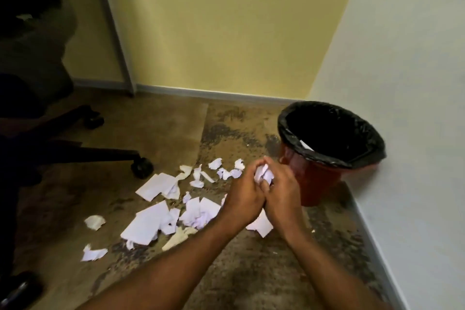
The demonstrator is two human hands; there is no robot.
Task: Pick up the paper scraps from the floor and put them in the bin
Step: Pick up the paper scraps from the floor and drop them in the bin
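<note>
My left hand (245, 192) and my right hand (279, 191) are pressed together around a crumpled wad of white paper (263, 173), held just left of the bin. The bin (314, 184) is red with a black liner folded over its rim and stands against the white wall on the right. Several torn white paper scraps (148, 224) lie scattered on the worn brown floor, left of and beneath my hands. A few small scraps (226, 171) lie near the bin's base.
An office chair's black wheeled base (141, 167) stands at the left. A yellow wall (226, 33) runs along the back and a white wall (402, 133) along the right. A dark shoe (17, 287) shows at the bottom left corner.
</note>
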